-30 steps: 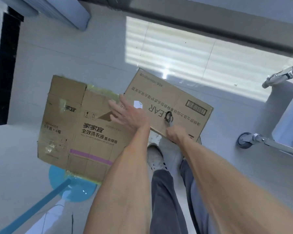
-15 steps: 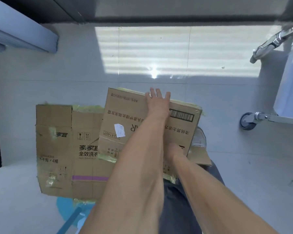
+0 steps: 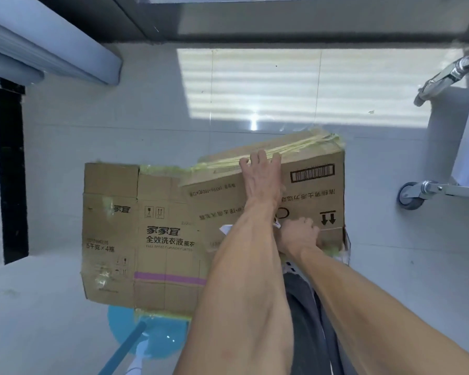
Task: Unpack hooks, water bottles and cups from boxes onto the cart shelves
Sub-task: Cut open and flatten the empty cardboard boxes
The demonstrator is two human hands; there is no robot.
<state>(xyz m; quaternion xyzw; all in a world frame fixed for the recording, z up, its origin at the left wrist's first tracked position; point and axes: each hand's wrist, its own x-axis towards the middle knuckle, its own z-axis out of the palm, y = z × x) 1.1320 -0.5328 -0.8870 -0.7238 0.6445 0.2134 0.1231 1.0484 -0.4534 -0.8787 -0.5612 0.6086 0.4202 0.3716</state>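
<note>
Head | left hand [image 3: 260,180] over box [image 3: 312,196] far edge | right hand [image 3: 299,235] near edge

Two brown cardboard boxes on the pale tiled floor. The taped box [image 3: 303,185] lay tilted on its printed side, barcode and upside-down arrows facing up, yellowish tape across its far edge, overlapping the laundry-detergent box [image 3: 146,231]. The latter lay flattened, bearing Chinese print, a pink stripe and tape remnants. The cart [image 3: 441,188] stood well apart at right, one caster visible.

Left hand [image 3: 260,177] outstretched, fingers hooked over an edge; right hand [image 3: 299,235] curled in a grip
</note>
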